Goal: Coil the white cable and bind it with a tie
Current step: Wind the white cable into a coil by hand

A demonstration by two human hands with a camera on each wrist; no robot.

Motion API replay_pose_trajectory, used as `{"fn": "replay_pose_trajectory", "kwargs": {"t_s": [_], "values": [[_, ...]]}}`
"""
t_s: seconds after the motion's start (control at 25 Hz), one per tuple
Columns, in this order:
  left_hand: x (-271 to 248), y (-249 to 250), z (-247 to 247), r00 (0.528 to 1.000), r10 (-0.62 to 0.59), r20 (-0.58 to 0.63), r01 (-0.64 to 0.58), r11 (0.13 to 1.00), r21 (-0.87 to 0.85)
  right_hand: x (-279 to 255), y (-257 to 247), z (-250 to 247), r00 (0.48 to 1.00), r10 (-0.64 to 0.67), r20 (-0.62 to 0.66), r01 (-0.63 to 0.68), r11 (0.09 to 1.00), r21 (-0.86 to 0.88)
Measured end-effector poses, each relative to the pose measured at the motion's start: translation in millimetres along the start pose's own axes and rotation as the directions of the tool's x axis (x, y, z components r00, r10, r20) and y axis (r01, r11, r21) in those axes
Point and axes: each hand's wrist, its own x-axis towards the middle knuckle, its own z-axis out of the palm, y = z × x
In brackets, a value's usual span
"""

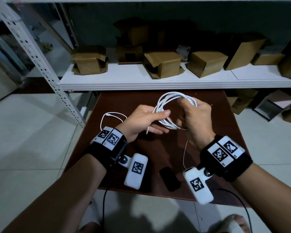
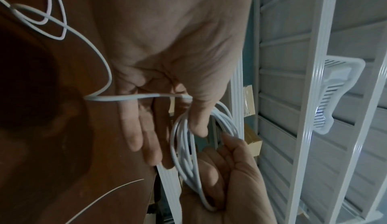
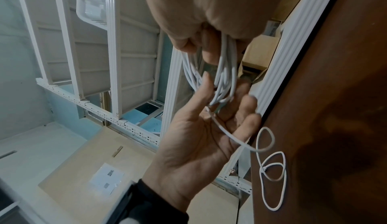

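A coil of white cable (image 1: 173, 94) (image 2: 184, 161) (image 3: 226, 71) is held in the air above the brown table (image 1: 124, 100). My left hand (image 1: 165, 121) (image 2: 167, 136) (image 3: 220, 111) pinches its left side, thumb on top and fingers stretched out beneath. My right hand (image 1: 191, 115) (image 2: 226, 169) (image 3: 209, 45) has its fingers curled round the right side of the loops. The cable's loose tail (image 1: 107, 115) (image 2: 52, 20) (image 3: 272, 178) lies looped on the table to the left. A thin pale tie wire (image 1: 184, 153) (image 2: 108, 192) hangs below my right hand; whether that hand holds it is hidden.
A black object (image 1: 170, 180) lies near the table's front edge. Just beyond the table runs a white shelf (image 1: 158, 84) loaded with several cardboard boxes (image 1: 163, 63), with its perforated upright (image 1: 40, 64) to the left. More boxes (image 1: 275, 105) sit on the tiled floor at right.
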Motion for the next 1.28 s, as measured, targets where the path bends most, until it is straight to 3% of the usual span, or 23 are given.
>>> {"fn": "replay_pose_trajectory", "kwargs": {"t_s": [0.12,0.36,0.52,0.68,0.8,0.88,1.08,1.28], "values": [[5.8,-3.3,3.7,0.993,0.087,-0.081,-0.093,0.992,-0.087,-5.4,-2.0,4.4,1.000,0.018,0.002,-0.018,0.996,0.087],[7.2,-8.0,19.3,0.987,0.162,0.005,-0.154,0.946,-0.283,-0.4,2.8,2.5,0.999,0.049,-0.012,-0.046,0.979,0.196],[4.8,-4.3,19.7,0.971,0.239,0.027,-0.221,0.930,-0.293,4.4,6.6,1.7,0.997,0.074,-0.023,-0.066,0.967,0.247],[3.9,-4.3,17.7,0.964,0.253,0.082,-0.210,0.912,-0.352,6.7,8.7,-3.0,0.992,0.113,-0.050,-0.095,0.955,0.279],[8.5,-4.8,17.2,0.968,0.248,0.041,-0.202,0.866,-0.457,6.5,8.8,-3.1,0.994,0.105,0.016,-0.106,0.965,0.239],[9.9,-5.0,14.1,0.969,0.247,-0.004,-0.224,0.873,-0.434,7.3,8.8,-2.7,0.984,0.142,0.106,-0.163,0.958,0.236],[5.4,-1.7,7.9,0.972,0.226,-0.063,-0.233,0.961,-0.150,5.7,7.9,-8.6,0.907,0.314,0.279,-0.352,0.931,0.096],[6.1,-9.3,13.8,0.991,0.135,-0.006,-0.135,0.990,0.037,7.1,-4.8,-21.0,0.750,0.525,0.401,-0.479,0.850,-0.218]]}}
